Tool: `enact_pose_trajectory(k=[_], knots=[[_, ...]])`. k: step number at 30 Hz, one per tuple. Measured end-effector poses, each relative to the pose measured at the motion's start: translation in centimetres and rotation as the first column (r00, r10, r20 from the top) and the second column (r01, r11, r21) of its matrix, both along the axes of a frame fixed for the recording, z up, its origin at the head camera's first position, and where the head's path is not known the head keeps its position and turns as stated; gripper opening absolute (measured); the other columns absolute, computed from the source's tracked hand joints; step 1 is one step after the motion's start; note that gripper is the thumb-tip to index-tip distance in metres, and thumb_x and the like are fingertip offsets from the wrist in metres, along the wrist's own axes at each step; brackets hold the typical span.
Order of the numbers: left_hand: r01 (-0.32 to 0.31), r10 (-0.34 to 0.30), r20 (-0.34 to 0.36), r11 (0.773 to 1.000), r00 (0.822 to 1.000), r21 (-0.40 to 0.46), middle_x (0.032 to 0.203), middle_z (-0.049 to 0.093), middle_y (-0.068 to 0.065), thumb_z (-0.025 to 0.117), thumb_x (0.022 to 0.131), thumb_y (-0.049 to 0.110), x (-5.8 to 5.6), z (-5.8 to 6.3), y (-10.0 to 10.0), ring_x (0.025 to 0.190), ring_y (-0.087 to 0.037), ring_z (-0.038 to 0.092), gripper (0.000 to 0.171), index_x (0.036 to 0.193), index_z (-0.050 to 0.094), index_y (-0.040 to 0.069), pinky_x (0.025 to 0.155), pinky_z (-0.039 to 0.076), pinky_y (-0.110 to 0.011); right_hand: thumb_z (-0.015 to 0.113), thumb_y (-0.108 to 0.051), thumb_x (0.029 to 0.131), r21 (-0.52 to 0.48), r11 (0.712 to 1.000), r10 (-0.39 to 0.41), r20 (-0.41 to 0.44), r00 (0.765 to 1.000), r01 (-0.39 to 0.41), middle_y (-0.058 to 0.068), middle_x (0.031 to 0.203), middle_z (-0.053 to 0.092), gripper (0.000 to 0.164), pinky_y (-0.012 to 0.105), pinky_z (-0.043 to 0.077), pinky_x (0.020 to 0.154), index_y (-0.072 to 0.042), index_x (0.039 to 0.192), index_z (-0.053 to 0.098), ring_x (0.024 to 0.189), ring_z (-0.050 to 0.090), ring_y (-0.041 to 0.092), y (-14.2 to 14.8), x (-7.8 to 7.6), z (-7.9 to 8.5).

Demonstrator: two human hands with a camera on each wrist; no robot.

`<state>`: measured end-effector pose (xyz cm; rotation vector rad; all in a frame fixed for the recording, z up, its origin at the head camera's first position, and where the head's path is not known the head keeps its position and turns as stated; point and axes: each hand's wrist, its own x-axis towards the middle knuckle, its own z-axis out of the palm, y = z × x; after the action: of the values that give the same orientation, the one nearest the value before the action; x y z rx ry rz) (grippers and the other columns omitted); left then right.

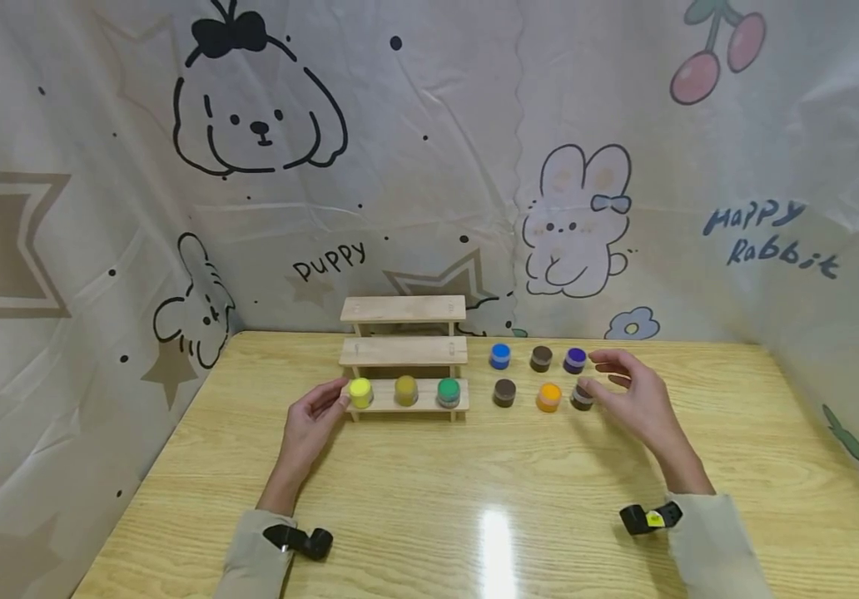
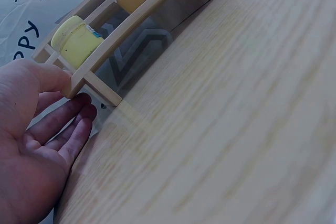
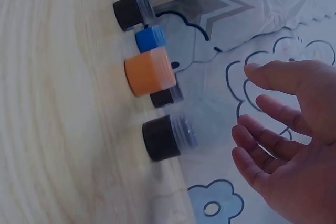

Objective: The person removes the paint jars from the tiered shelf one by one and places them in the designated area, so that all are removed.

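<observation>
A three-tier wooden rack (image 1: 403, 351) stands at the back of the table. On its lowest step sit a yellow paint jar (image 1: 360, 393), an ochre paint jar (image 1: 405, 390) and a green paint jar (image 1: 448, 392). My left hand (image 1: 312, 426) is at the left end of that step, its thumb touching the wood beside the yellow jar and its other fingers loosely bent. To the right, my right hand (image 1: 635, 398) hovers with spread, relaxed fingers above a dark paint jar (image 3: 163, 139). Nothing is between those fingers, and a gap separates them from the jar in the right wrist view.
Beside the dark jar stand an orange jar (image 1: 548, 398) and another dark jar (image 1: 504, 393). Behind them are a blue jar (image 1: 500, 356), a brown jar (image 1: 540, 358) and a purple jar (image 1: 574, 360). A printed curtain (image 1: 429, 200) hangs along the table's back edge.
</observation>
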<state>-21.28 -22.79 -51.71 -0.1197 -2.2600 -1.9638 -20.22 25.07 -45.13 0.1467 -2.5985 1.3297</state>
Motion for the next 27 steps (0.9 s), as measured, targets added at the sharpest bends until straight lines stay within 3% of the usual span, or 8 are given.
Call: enact_pose_trajectory(k=[6,17,27], knots=[[-0.008,0.008,-0.005,1.000,1.000,0.002,0.137,0.061,-0.021,0.066,0.101,0.008,0.2,0.2,0.1,0.121,-0.019,0.060,0.037,0.136,0.062,-0.005,0.097,0.050,-0.016,0.075,-0.019,0.096,-0.028,0.999,0.024,-0.049,0.999,-0.025,0.019,0.128,0.063,0.040,0.051,0.049,0.103,0.000,0.128,0.062,0.117,0.060,0.035,-1.4,0.3,0.7],[-0.003,0.003,-0.010,1.000,1.000,-0.001,0.137,0.061,-0.023,0.066,0.101,0.007,0.1,0.4,0.3,0.125,-0.032,0.057,0.037,0.135,0.061,-0.006,0.097,0.050,-0.015,0.076,-0.018,0.096,-0.077,0.993,0.090,-0.060,0.994,-0.095,0.016,0.126,0.065,0.036,0.053,0.052,0.099,-0.003,0.126,0.063,0.115,0.061,0.032,-3.5,0.3,0.1],[-0.010,0.010,-0.005,1.000,1.000,-0.003,0.137,0.060,-0.024,0.066,0.101,0.006,0.2,0.3,0.2,0.125,-0.033,0.058,0.037,0.135,0.061,-0.007,0.096,0.050,-0.016,0.078,-0.013,0.093,-0.104,0.973,0.202,-0.056,0.978,-0.207,0.015,0.125,0.065,0.038,0.051,0.053,0.099,-0.003,0.127,0.063,0.114,0.062,0.032,-6.5,0.4,-0.1]])
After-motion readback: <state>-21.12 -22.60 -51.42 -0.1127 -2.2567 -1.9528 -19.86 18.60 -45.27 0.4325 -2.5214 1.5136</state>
